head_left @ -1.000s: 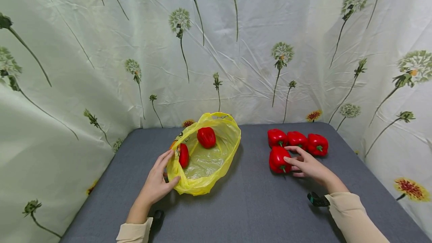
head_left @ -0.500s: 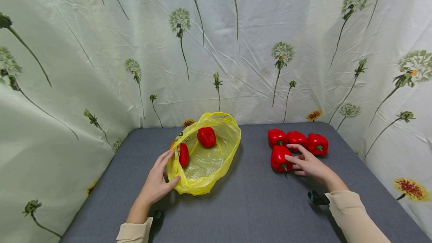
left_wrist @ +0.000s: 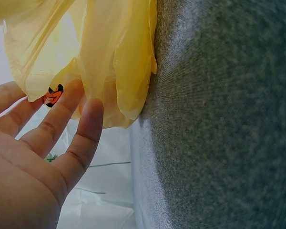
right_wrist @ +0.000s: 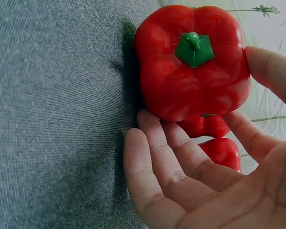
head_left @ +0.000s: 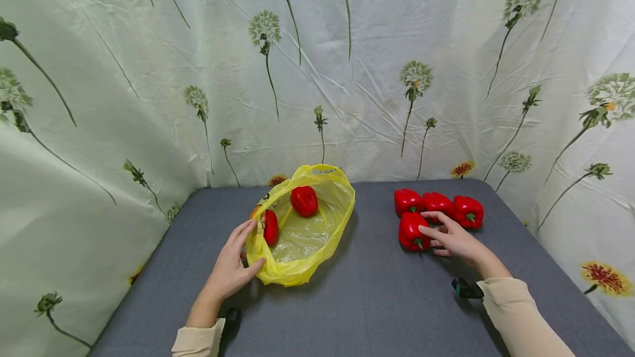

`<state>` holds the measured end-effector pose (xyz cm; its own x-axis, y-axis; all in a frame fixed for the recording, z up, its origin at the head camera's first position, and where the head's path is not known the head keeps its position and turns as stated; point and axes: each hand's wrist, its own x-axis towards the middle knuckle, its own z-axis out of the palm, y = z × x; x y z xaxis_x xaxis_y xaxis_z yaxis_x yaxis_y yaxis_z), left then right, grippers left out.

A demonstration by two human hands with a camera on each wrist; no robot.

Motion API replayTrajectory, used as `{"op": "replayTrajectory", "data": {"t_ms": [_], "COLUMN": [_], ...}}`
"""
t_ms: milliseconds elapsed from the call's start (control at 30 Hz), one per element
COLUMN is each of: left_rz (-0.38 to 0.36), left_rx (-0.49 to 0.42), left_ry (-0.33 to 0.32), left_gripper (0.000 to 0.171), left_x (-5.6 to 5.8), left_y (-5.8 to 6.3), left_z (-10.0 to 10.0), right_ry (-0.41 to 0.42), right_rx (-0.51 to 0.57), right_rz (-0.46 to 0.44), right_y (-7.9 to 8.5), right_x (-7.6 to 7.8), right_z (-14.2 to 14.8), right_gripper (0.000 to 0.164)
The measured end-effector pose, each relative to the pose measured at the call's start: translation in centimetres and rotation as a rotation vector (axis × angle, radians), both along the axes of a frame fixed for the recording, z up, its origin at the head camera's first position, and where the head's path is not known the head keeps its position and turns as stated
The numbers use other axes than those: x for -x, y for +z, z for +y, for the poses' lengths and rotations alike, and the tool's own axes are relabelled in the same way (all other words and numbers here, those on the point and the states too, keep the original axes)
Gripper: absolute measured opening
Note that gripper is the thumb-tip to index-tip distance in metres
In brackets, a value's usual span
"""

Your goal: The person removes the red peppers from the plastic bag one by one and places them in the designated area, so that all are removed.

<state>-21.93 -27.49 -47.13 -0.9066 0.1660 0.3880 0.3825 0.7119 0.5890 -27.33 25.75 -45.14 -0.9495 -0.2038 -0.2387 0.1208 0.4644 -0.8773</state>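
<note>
In the head view a yellow plastic bag (head_left: pixel 322 255) lies with its mouth open towards me. Two red bell peppers show inside it, one at the back (head_left: pixel 304 201) and one at the left wall (head_left: pixel 270 228). My left hand (head_left: pixel 229 271) rests against the bag's left side, fingers extended; the left wrist view shows the fingertips touching the plastic. On the right, my right hand (head_left: pixel 457 244) touches the front red bell pepper (head_left: pixel 413 233) with thumb and fingertips. That pepper's green stem (right_wrist: pixel 195 49) faces the right wrist camera, and its base sits on the table.
Behind the front pepper, three more red bell peppers stand in a row: left (head_left: pixel 408 201), middle (head_left: pixel 436 203) and right (head_left: pixel 468 212). A grey cloth-covered table (head_left: pixel 367 302) carries everything. A white flower-print curtain (head_left: pixel 367 70) hangs behind the table and along both sides.
The front pepper has shifted slightly right and back, up to the row, with my right hand moving along. My left hand and the bag have stayed still.
</note>
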Motion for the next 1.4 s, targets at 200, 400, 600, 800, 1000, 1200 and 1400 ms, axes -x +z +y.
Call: {"op": "replayTrajectory", "data": {"t_ms": [200,400,600,800,1000,1200,1400], "left_rz": [-0.008,-0.012,-0.007,-0.002,0.003,0.026,0.035], "left_rx": [0.001,-0.002,-0.002,0.002,-0.003,-0.018,-0.018], "left_ry": [0.003,0.004,0.007,0.009,0.006,-0.006,-0.004], "left_gripper": [0.087,0.087,0.087,0.087,0.086,0.085,0.085], "left_x": [0.04,0.02,-0.08,-0.11,-0.13,-0.22,-0.22], "left_y": [0.02,0.05,0.14,0.16,0.21,0.31,0.42], "left_z": [-0.02,0.0,0.05,-0.01,-0.08,-0.13,-0.1], "right_ry": [0.001,0.013,0.029,0.04,0.048,0.052,0.049], "right_rx": [-0.005,-0.044,-0.106,-0.124,-0.139,-0.161,-0.18], "right_rz": [-0.007,0.015,0.057,0.079,0.082,0.091,0.104], "right_y": [0.08,0.09,0.05,0.34,0.66,0.92,0.8], "right_x": [0.1,0.17,0.24,0.11,-0.09,-0.13,0.01], "right_z": [0.02,-0.01,0.14,0.29,0.26,0.25,0.27], "right_gripper": [0.075,0.075,0.073,0.07,0.069,0.069,0.069]}}
